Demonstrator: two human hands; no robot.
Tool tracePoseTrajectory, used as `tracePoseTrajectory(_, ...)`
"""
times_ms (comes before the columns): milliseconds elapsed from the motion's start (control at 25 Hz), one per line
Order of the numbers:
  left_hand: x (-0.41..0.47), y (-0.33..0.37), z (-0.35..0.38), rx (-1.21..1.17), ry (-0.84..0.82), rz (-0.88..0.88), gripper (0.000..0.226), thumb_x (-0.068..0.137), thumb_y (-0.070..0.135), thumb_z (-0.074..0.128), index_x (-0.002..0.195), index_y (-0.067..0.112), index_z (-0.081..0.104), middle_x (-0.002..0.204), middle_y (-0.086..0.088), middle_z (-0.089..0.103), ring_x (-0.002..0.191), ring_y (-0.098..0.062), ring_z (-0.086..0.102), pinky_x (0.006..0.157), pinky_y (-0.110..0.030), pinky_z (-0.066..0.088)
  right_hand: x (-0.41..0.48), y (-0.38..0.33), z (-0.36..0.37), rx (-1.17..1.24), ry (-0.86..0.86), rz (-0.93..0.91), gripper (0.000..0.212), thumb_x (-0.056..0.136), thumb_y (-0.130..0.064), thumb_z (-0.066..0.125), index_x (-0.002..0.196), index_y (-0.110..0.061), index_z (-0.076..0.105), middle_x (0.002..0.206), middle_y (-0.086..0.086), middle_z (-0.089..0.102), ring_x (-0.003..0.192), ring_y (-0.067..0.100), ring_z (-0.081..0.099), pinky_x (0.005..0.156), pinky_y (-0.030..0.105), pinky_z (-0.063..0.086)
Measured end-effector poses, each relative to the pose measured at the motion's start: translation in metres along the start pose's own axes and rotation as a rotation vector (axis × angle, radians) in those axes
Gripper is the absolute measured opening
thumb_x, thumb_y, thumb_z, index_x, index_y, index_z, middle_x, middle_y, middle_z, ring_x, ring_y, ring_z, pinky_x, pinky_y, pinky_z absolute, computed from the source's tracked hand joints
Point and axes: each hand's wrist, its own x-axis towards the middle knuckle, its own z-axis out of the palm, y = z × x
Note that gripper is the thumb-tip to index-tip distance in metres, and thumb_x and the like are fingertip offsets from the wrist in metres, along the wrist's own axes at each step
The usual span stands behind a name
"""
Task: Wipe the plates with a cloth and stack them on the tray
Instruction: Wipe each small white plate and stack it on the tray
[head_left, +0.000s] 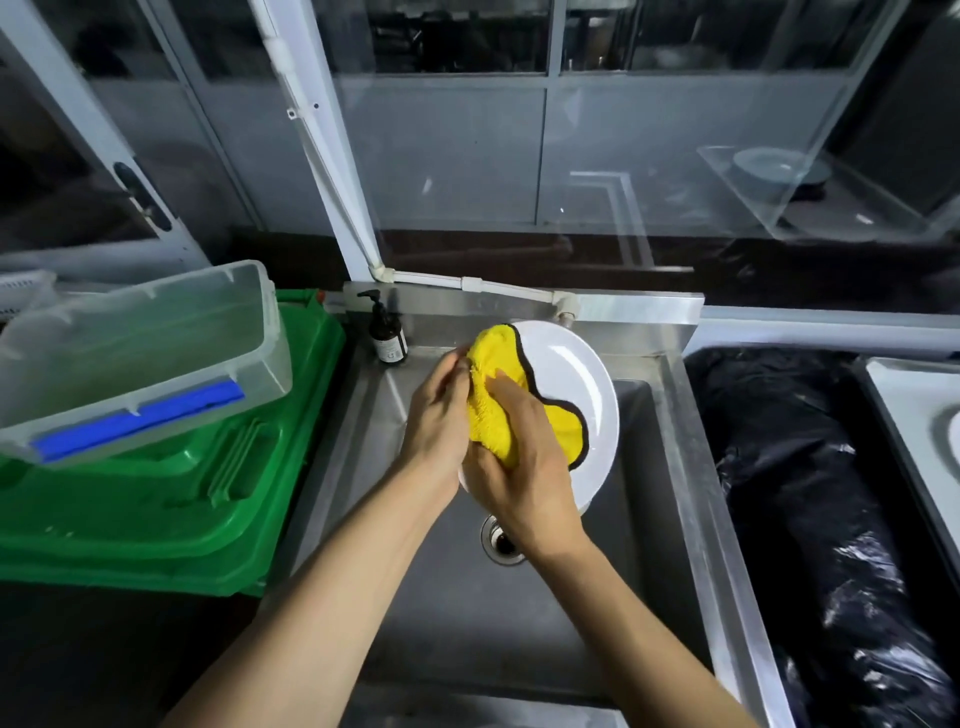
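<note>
A round white plate (576, 384) is held tilted above the steel sink (670, 499). A yellow cloth with a dark edge (501, 410) lies over the plate's left half. My left hand (436, 421) grips the plate's left rim, partly behind the cloth. My right hand (524, 467) holds the cloth bunched against the plate's face, its fingers curled into the fabric. The plate's lower left part is hidden by my hands.
A clear plastic bin with a blue strip (140, 358) sits on green plastic crates (171, 509) at the left. A dark pump bottle (387, 332) stands at the sink's back corner. The drain (501, 540) lies below my hands. Black plastic bags (810, 499) fill the right.
</note>
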Motion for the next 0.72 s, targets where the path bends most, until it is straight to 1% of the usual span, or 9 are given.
tracePoseTrajectory(160,-0.007,0.001,0.0,0.005,-0.036,0.036,0.019,0.104,0.026,0.051,0.102,0.04,0.065,0.087,0.042,0.065,0.086,0.023,0.058,0.077,-0.004,0.043,0.031,-0.004,-0.021,-0.027,0.205,0.082,0.055,0.093,-0.009,0.062,0.144,-0.02,0.045,0.146,-0.006,0.05,0.138,0.005,0.044,0.117,0.041,0.035)
tracePoseTrajectory(200,-0.008,0.004,0.001,0.008,-0.032,0.044,0.019,0.104,0.027,0.051,0.105,0.04,0.065,0.088,0.042,0.065,0.086,0.023,0.058,0.077,-0.003,0.043,0.032,-0.007,-0.02,-0.006,0.207,0.09,0.056,0.093,-0.005,0.062,0.145,-0.017,0.045,0.145,-0.006,0.05,0.137,0.004,0.044,0.116,0.04,0.036)
tracePoseTrajectory(280,-0.007,0.007,0.004,-0.01,-0.006,0.032,0.019,0.103,0.026,0.051,0.106,0.041,0.063,0.098,0.032,0.069,0.095,0.012,0.062,0.085,-0.012,0.048,0.015,-0.017,-0.009,0.057,0.116,0.079,0.058,0.093,-0.005,0.064,0.146,-0.016,0.044,0.146,-0.001,0.051,0.138,0.013,0.047,0.114,0.044,0.039)
tracePoseTrajectory(360,-0.005,0.006,0.002,-0.019,-0.003,0.01,0.022,0.103,0.03,0.05,0.103,0.047,0.065,0.116,0.014,0.069,0.107,-0.008,0.065,0.093,-0.03,0.053,-0.008,-0.023,0.002,0.02,0.057,0.059,0.061,0.093,-0.01,0.066,0.148,-0.022,0.041,0.148,0.0,0.05,0.137,0.016,0.048,0.112,0.041,0.041)
tracePoseTrajectory(440,-0.007,0.005,0.0,-0.007,-0.014,0.024,0.034,0.104,0.033,0.049,0.091,0.059,0.067,0.114,0.013,0.07,0.108,-0.012,0.066,0.092,-0.035,0.054,-0.012,-0.022,0.002,0.004,0.054,0.035,0.059,0.094,-0.015,0.063,0.147,-0.027,0.039,0.149,-0.001,0.049,0.137,0.016,0.047,0.112,0.04,0.042)
tracePoseTrajectory(480,-0.009,0.006,-0.001,-0.008,-0.01,0.018,0.038,0.104,0.033,0.05,0.086,0.063,0.067,0.108,0.018,0.069,0.107,-0.008,0.066,0.092,-0.032,0.053,-0.006,-0.022,-0.001,0.0,0.062,0.015,0.057,0.094,-0.016,0.061,0.146,-0.027,0.04,0.149,-0.001,0.049,0.138,0.015,0.047,0.112,0.04,0.041)
tracePoseTrajectory(560,-0.01,0.009,0.001,0.002,-0.011,0.04,0.035,0.104,0.028,0.05,0.09,0.055,0.067,0.096,0.03,0.068,0.099,0.004,0.065,0.086,-0.018,0.05,0.018,-0.022,-0.011,-0.023,0.103,-0.01,0.053,0.093,-0.014,0.06,0.143,-0.023,0.046,0.148,0.0,0.05,0.137,0.01,0.045,0.115,0.033,0.038)
tracePoseTrajectory(640,-0.012,0.012,0.001,-0.011,0.004,0.057,0.023,0.104,0.026,0.05,0.1,0.043,0.064,0.091,0.033,0.067,0.094,0.009,0.063,0.084,-0.011,0.046,0.04,-0.021,-0.022,-0.076,0.127,-0.032,0.05,0.094,-0.009,0.062,0.142,-0.016,0.049,0.149,0.002,0.049,0.139,0.012,0.043,0.117,0.026,0.032)
tracePoseTrajectory(720,-0.011,0.014,0.0,-0.032,0.025,0.092,0.021,0.104,0.026,0.05,0.101,0.04,0.065,0.091,0.03,0.069,0.088,0.012,0.061,0.083,-0.009,0.046,0.049,-0.016,-0.032,-0.096,0.159,-0.012,0.05,0.095,-0.005,0.062,0.143,-0.015,0.05,0.148,0.002,0.048,0.14,0.017,0.043,0.118,0.032,0.033)
